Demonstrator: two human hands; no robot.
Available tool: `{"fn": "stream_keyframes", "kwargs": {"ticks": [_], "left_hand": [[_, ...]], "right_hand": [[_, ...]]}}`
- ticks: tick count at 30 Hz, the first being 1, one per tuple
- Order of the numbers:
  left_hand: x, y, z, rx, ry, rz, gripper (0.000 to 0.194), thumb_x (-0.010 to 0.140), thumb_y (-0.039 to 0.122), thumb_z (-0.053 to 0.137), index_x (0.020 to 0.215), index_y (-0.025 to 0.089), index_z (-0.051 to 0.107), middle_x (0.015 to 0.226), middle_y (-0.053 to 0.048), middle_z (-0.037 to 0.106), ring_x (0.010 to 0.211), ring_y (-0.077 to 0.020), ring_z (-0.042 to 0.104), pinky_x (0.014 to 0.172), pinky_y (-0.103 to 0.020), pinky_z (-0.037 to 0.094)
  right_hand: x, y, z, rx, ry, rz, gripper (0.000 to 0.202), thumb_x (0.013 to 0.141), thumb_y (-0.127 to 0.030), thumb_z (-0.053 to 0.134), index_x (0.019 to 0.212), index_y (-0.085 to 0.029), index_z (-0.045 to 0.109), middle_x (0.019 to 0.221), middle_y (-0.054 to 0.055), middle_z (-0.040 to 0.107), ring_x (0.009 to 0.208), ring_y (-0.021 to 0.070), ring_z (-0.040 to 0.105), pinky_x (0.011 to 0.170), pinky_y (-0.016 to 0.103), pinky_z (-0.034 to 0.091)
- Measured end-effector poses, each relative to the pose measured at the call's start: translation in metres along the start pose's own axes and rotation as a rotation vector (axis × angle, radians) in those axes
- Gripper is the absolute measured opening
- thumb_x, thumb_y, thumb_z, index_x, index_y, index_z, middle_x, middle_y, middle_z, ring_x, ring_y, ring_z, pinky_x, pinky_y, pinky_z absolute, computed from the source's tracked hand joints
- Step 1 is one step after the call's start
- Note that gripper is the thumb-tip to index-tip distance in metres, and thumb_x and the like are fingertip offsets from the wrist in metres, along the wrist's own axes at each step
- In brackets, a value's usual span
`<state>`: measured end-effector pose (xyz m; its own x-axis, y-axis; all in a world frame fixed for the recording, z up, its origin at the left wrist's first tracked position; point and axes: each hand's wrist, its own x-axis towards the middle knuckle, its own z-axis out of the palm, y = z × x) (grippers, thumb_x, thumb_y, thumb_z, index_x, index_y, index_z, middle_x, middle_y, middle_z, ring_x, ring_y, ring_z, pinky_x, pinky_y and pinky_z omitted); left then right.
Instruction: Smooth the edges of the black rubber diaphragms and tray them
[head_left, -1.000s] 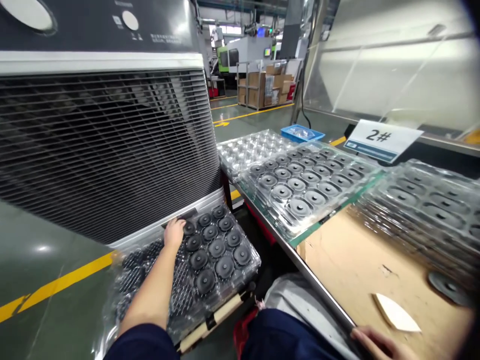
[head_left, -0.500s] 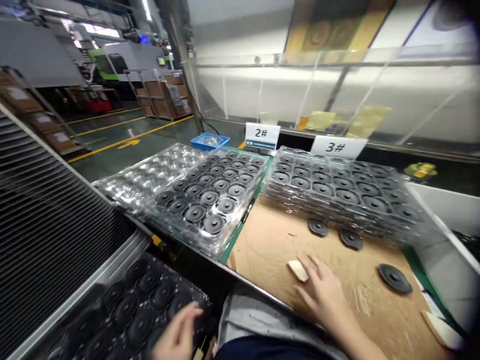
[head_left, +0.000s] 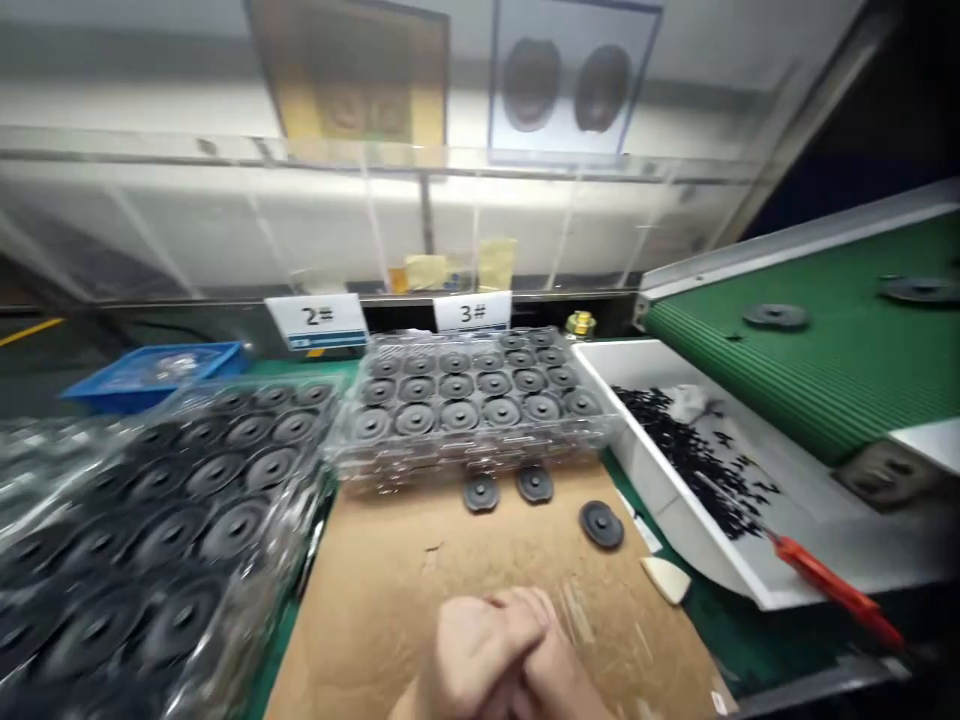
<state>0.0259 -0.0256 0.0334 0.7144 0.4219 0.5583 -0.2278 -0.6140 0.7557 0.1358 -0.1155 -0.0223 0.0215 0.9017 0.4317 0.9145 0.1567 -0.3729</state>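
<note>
My left hand (head_left: 466, 645) and my right hand (head_left: 551, 655) are pressed together over the cardboard sheet (head_left: 375, 590), near its front. The fingers of both are closed and overlap, and whatever lies between them is hidden. Ahead of them, two round black discs (head_left: 481, 492) with raised centres lie side by side on the cardboard. A third black disc (head_left: 601, 524) rests further right. To the right of my right hand, a pale wedge-shaped piece (head_left: 666, 580) lies at the cardboard's edge.
Stacked clear trays (head_left: 472, 440) of black discs stand behind the cardboard. Another filled tray (head_left: 217, 480) is at left, near a blue bin (head_left: 154, 375). Right are a white bin (head_left: 720, 570) with small black scraps, a red-handled tool (head_left: 836, 590) and a green conveyor (head_left: 847, 330) carrying discs.
The view has swung right, bringing the conveyor and white bin into sight. My hands, formerly apart, have come together. The pale piece that lay by my right hand is no longer visible.
</note>
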Motion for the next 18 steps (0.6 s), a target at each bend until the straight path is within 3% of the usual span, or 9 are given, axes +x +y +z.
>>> {"fn": "stream_keyframes", "kwargs": {"ticks": [2, 5, 7, 9, 12, 14, 18], "left_hand": [[0.020, -0.019, -0.011, 0.052, -0.021, 0.048, 0.026, 0.077, 0.014, 0.058, 0.099, 0.023, 0.068, 0.080, -0.004, 0.074, 0.066, -0.0139, 0.068, 0.062, -0.018, 0.051], [0.036, -0.051, -0.017, 0.107, 0.048, 0.040, 0.032, 0.073, 0.005, 0.061, 0.099, 0.023, 0.065, 0.085, -0.002, 0.074, 0.074, -0.0129, 0.069, 0.072, -0.016, 0.050], [0.035, -0.072, -0.015, 0.125, 0.110, -0.029, 0.028, 0.074, 0.007, 0.061, 0.098, 0.021, 0.064, 0.085, -0.002, 0.074, 0.075, -0.0122, 0.069, 0.075, -0.013, 0.050], [0.028, -0.090, -0.012, 0.127, 0.140, -0.191, 0.020, 0.075, 0.017, 0.061, 0.094, 0.020, 0.065, 0.082, 0.000, 0.074, 0.073, -0.0124, 0.070, 0.073, -0.012, 0.050], [0.020, -0.107, -0.015, 0.091, 0.103, -0.542, 0.022, 0.076, 0.036, 0.058, 0.091, 0.023, 0.067, 0.083, 0.002, 0.075, 0.080, -0.0152, 0.069, 0.072, -0.014, 0.052], [0.020, -0.110, -0.022, 0.087, 0.109, -0.723, 0.029, 0.075, 0.044, 0.056, 0.092, 0.023, 0.067, 0.086, 0.001, 0.074, 0.084, -0.0178, 0.068, 0.072, -0.017, 0.053], [0.027, -0.105, -0.036, 0.066, 0.174, -0.876, 0.040, 0.072, 0.052, 0.054, 0.096, 0.022, 0.065, 0.086, -0.001, 0.074, 0.054, -0.0157, 0.064, 0.057, -0.022, 0.052]], "right_hand": [[-0.005, 0.013, -0.014, -0.052, 0.003, 0.075, 0.035, 0.080, -0.024, 0.048, 0.115, -0.017, 0.049, 0.103, 0.010, 0.058, 0.090, 0.0226, 0.055, 0.076, 0.035, 0.046], [-0.012, 0.033, -0.025, -0.138, -0.021, 0.123, 0.040, 0.078, -0.030, 0.056, 0.114, -0.015, 0.050, 0.097, 0.010, 0.059, 0.083, 0.0216, 0.055, 0.069, 0.033, 0.046], [-0.011, 0.042, -0.032, -0.192, -0.062, 0.095, 0.041, 0.075, -0.033, 0.061, 0.112, -0.019, 0.053, 0.090, 0.006, 0.061, 0.077, 0.0189, 0.055, 0.066, 0.029, 0.046], [0.001, 0.047, -0.050, -0.232, -0.115, 0.032, 0.040, 0.076, -0.036, 0.063, 0.113, -0.026, 0.054, 0.093, 0.002, 0.062, 0.079, 0.0163, 0.055, 0.068, 0.026, 0.046], [0.044, 0.051, -0.109, -0.352, -0.181, -0.055, 0.034, 0.078, -0.044, 0.059, 0.109, -0.030, 0.057, 0.108, -0.001, 0.060, 0.091, 0.0147, 0.054, 0.079, 0.027, 0.044], [0.086, 0.061, -0.164, -0.453, -0.098, -0.005, 0.022, 0.085, -0.029, 0.051, 0.104, -0.027, 0.061, 0.107, 0.001, 0.061, 0.094, 0.0148, 0.053, 0.083, 0.029, 0.042], [0.166, 0.113, -0.267, -0.681, 0.101, 0.211, 0.027, 0.087, -0.020, 0.044, 0.108, -0.020, 0.061, 0.113, 0.009, 0.057, 0.108, 0.0231, 0.046, 0.095, 0.042, 0.032]]}}
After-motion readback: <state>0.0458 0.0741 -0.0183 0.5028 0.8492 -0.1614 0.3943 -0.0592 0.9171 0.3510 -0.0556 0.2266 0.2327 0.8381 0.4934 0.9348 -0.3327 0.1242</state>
